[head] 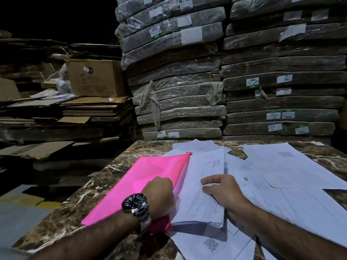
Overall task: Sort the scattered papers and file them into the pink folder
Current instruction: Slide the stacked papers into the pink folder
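Note:
A pink folder (142,177) lies on the brown marble table (75,209), its open edge facing right. My left hand (159,192), with a wristwatch on the wrist, grips that edge near the front, fingers curled under the top flap. A stack of white papers (202,184) sticks out of the folder's opening to the right. My right hand (223,192) lies on top of this stack, fingers bent and pressing on the paper. More loose printed sheets (285,171) are spread over the right half of the table.
Tall stacks of plastic-wrapped flat bundles (225,81) rise right behind the table's far edge. To the left stand piles of flattened cardboard (65,113) and a brown carton (95,77). A sheet with a QR code (211,244) lies near the table's front edge.

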